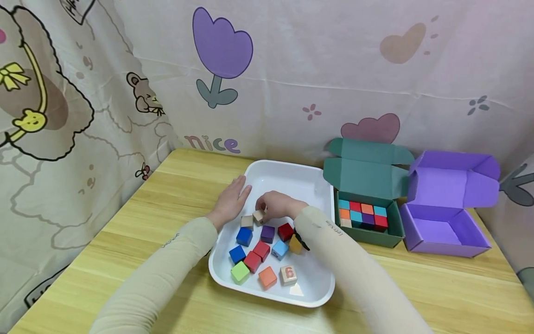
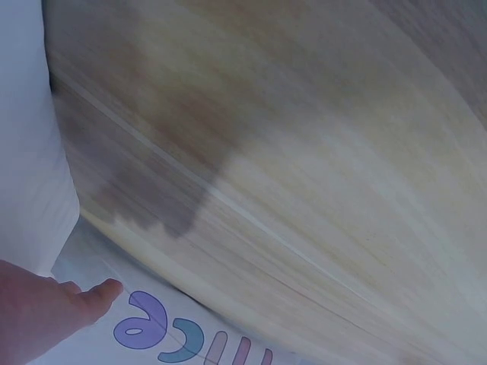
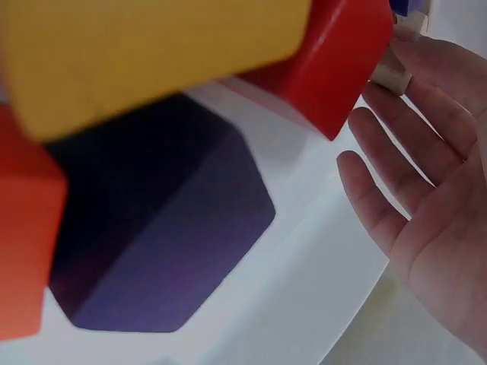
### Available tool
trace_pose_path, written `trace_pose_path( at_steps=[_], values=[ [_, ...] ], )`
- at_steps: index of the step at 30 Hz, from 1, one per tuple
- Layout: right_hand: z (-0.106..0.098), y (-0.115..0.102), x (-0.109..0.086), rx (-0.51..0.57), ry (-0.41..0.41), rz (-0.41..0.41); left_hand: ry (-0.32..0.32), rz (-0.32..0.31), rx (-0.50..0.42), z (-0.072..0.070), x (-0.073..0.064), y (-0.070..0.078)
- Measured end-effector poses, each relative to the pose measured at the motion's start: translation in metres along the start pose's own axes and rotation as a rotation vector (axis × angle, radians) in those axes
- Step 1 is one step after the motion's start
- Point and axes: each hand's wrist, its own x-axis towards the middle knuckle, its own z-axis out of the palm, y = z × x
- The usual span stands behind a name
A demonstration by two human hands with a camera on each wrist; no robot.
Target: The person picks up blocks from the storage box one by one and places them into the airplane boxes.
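Observation:
My right hand (image 1: 277, 205) reaches into a white tray (image 1: 292, 174) and pinches a natural wooden cube (image 1: 259, 217) between thumb and fingers. The right wrist view shows the same wooden cube (image 3: 390, 74) at the fingertips, with the other fingers spread. Another plain wooden cube (image 1: 247, 222) sits just left of it. My left hand (image 1: 230, 200) rests on the tray's left rim, fingers straight. Nearby in the tray lie a purple cube (image 1: 268, 234), a dark red cube (image 1: 285, 231) and a blue cube (image 1: 244, 236).
Toward the tray's front lie several more cubes, including a green one (image 1: 240, 272) and one marked 6 (image 1: 288, 275). Right of the tray stand an open green box (image 1: 394, 221) holding rows of coloured cubes and an open purple box (image 1: 446, 232). A printed curtain (image 1: 283, 55) hangs behind.

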Motion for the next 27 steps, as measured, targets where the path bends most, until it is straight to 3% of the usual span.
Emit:
trace_pose_path(
  at_steps=[7, 27],
  values=[
    [-0.006, 0.006, -0.004, -0.021, 0.030, -0.011, -0.004, -0.003, 0.008, -0.001, 0.000, 0.002],
    [-0.031, 0.018, -0.030, 0.059, 0.114, -0.020, -0.006, -0.020, -0.003, 0.001, 0.001, 0.001]
  ],
)
